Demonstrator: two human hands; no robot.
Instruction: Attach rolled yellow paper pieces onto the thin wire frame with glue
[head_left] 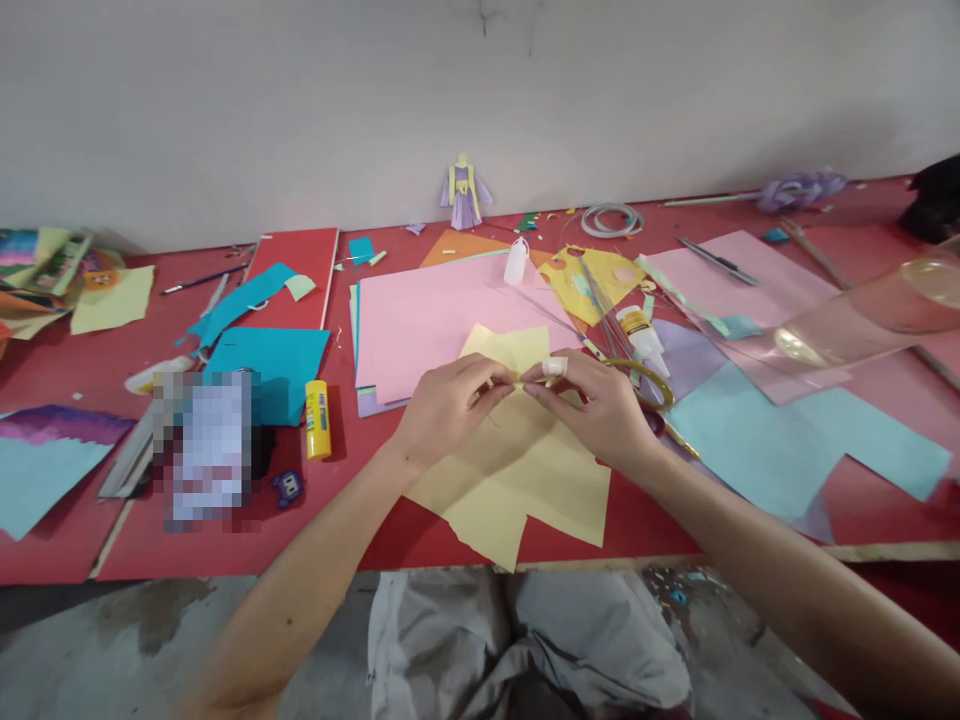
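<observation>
The left hand point(454, 405) and the right hand point(596, 405) come close together, with the fingertips pinched shut on a tiny yellow strip point(518, 385). Each hand has one end of it. The strip is mostly hidden by the fingers, but its long way looks to go from side to side, from the left fingertips to the right ones, and it lies nearly flat. It is too small to tell which end is the front. A white band point(555, 367) is wrapped around one finger of the right hand. The strip is up over a big yellow paper point(547, 470), whose cut corners point toward the person and hang near the table's edge. Just past the hands is a stack of pink paper point(450, 310), with a small white bottle point(516, 262) on its far side. Next to the right hand are the gold loops of some scissors point(660, 390), and a glue bottle point(641, 338) is a bit farther off. Blue paper point(765, 440) lies to the right of them. Over on the left, a yellow glue stick point(318, 420) sits by a teal paper point(277, 370). At the back, a purple and yellow paper doll point(463, 195) is upright by the gray wall point(300, 110), with its head up. All the paper is on a red table point(360, 500).
</observation>
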